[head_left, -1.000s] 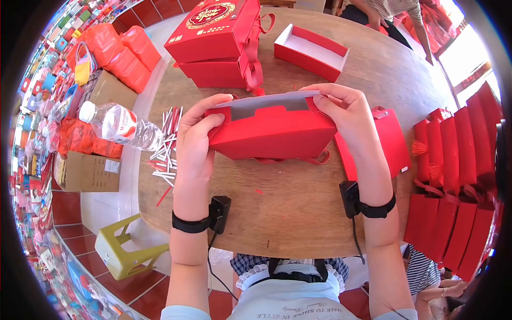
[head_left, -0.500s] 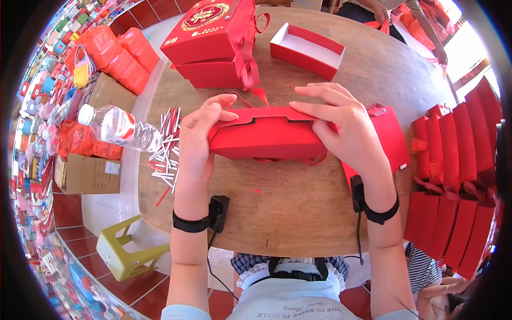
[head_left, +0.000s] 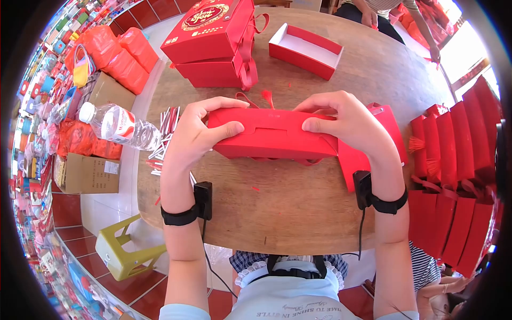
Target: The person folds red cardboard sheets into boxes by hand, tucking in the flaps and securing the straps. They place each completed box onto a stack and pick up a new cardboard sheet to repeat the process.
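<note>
At tabletop (head_left: 298, 213) centre, long red cardboard box (head_left: 272, 133) now closed, grey inner flap tucked away; gripped at ends by left hand (head_left: 194, 136) and right hand (head_left: 346, 125), thumbs pressed on lid.

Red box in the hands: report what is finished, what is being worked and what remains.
Done: two closed gift boxes stacked at the table's far side. In hand: the left hand and right hand grip the ends of a red box, thumbs pressing its flap flat and shut. Left: a flat red blank under the right hand, an open tray, and folded red blanks piled to the right.
</note>
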### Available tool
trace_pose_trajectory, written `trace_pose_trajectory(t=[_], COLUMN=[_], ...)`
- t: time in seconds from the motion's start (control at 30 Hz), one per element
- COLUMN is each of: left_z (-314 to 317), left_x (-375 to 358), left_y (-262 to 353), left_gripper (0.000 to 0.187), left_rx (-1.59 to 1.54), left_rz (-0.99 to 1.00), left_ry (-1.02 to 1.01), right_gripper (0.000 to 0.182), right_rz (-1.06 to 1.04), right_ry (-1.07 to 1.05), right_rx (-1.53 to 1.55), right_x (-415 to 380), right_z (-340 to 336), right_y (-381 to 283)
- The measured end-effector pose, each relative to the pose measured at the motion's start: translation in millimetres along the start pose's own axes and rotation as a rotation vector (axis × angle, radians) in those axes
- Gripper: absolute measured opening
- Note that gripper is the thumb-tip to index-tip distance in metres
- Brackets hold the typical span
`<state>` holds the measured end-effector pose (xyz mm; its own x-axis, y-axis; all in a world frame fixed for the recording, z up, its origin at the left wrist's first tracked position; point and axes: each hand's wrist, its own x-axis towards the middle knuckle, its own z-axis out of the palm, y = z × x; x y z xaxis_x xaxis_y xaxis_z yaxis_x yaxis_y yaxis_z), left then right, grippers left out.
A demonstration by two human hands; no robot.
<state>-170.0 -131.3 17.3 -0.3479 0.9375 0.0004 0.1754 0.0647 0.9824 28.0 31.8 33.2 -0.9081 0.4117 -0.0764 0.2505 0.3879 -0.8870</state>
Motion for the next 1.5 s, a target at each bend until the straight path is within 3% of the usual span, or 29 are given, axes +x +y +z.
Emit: trace_pose_trajectory(t=[0.2, 0.4, 0.5, 0.57, 0.67, 0.8, 0.87, 1.1, 1.2, 1.4, 1.47, 1.5], left_z=[1, 4, -2, -4, 6, 14, 11, 18, 22, 15, 14, 20], left_x=[6, 10, 11, 8, 4, -2, -4, -10, -16, -25, -28, -29], left_y=[16, 16, 6, -4, -16, -21, -21, -24, -25, -15, 3, 12], left_gripper=[0.022, 0.019, 0.022, 0.031, 0.043, 0.051, 0.056, 0.064, 0.074, 0.086, 0.083, 0.083], left_rx=[0.273, 0.528, 0.444, 0.178, 0.008, -0.127, -0.325, -0.253, -0.273, 0.226, 0.888, 0.886], left_rz=[-0.035, 0.082, 0.036, 0.031, 0.021, 0.041, 0.006, 0.037, 0.083, 0.231, 0.361, 0.361], left_ry=[-0.031, -0.01, -0.036, -0.018, -0.017, 0.074, 0.079, 0.063, 0.044, 0.06, 0.002, 0.0], right_gripper=[0.02, 0.019, 0.02, 0.026, 0.035, 0.051, 0.065, 0.072, 0.072, 0.061, 0.058, 0.058], right_rz=[-0.052, -0.052, -0.101, -0.01, -0.057, -0.045, -0.008, 0.003, -0.006, -0.016, -0.008, -0.006], right_ry=[0.02, 0.088, 0.078, -0.011, 0.03, 0.086, 0.003, 0.12, 0.134, 0.164, 0.184, 0.185], right_rx=[-0.204, -0.4, -0.346, -0.199, -0.001, -0.06, 0.279, 0.329, 0.506, 0.498, 0.578, 0.578], right_x=[6, 3, 1, 0, 0, -6, -13, -14, -12, -15, -16, -16], right_z=[2, 5, -2, -7, 4, 8, 2, 14, 15, 14, 14, 16], right_y=[-8, -11, -2, 6, 17, 17, 14, 14, 21, 23, 28, 30])
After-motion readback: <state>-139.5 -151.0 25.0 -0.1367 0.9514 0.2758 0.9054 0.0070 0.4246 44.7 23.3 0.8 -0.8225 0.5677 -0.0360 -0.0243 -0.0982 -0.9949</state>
